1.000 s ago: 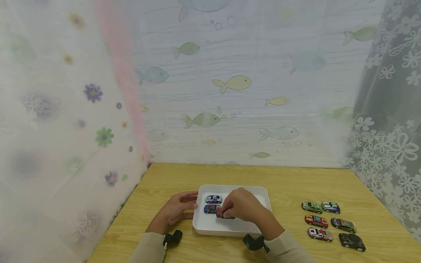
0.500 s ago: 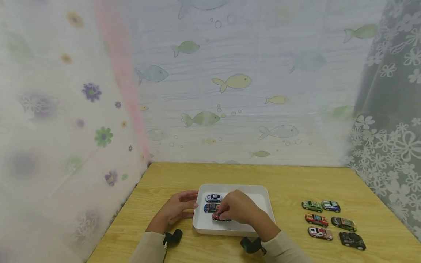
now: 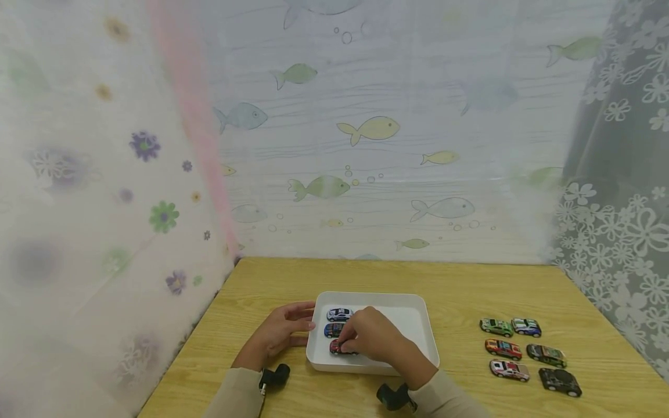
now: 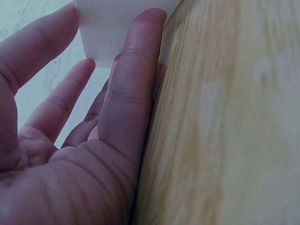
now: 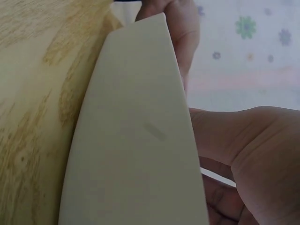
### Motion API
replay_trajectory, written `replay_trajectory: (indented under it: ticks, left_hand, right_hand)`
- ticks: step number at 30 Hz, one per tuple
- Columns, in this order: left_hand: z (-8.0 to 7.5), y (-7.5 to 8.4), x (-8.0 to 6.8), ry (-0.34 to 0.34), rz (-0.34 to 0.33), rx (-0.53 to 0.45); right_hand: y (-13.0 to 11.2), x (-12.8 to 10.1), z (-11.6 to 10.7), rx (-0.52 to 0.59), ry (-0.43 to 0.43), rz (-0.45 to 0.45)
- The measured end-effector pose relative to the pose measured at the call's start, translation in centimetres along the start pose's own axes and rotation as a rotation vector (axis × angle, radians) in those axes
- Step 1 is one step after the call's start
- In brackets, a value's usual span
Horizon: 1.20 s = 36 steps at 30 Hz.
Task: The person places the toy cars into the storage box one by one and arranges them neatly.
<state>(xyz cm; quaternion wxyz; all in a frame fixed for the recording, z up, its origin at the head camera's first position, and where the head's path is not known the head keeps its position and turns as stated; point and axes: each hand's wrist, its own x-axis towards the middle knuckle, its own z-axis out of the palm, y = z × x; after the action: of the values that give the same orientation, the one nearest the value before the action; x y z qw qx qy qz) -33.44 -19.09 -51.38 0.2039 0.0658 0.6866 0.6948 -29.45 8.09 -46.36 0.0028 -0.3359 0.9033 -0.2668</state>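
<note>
In the head view a white tray lies on the table. My right hand pinches a red toy car low over the tray's front left part; whether its wheels touch the floor I cannot tell. Behind it sit a blue and dark toy car, partly covered by my fingers, and a white and black toy car. My left hand rests at the tray's left side, fingers loosely extended, fingertips against the wall. In the right wrist view the tray's outer wall hides the right fingertips and the car.
Right of the tray, several toy cars stand in two columns, among them a green one, an orange-red one and a black one. Printed curtains rise behind and beside the wooden table.
My right hand has moved left and toward me with the red car, from beside the blue and dark car to in front of it. The left hand stays at the tray.
</note>
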Motion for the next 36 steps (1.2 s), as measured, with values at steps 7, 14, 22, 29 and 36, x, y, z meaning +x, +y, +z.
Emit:
replay_trajectory:
  ticks: [7,14,22,29,36]
  left_hand:
    - [0.0,0.0,0.1,-0.006,0.002,0.0]
    - [0.1,0.1,0.1,-0.009,0.004,-0.012]
    - [0.1,0.2,-0.1,-0.009,0.008,-0.006]
    - [0.1,0.1,-0.1,-0.009,0.012,-0.008]
    - [0.2,0.1,-0.2,-0.016,0.012,-0.008]
  right_hand:
    - [-0.3,0.1,0.4,-0.018,0.036,-0.031]
    - [-0.3,0.3,0.9,-0.017,0.035,-0.026]
    - [-0.5,0.3,1.4,-0.011,0.023,-0.016]
    - [-0.4,0.4,1.6,-0.004,0.014,0.016]
    - [-0.2,0.4,1.8,-0.009,0.003,0.027]
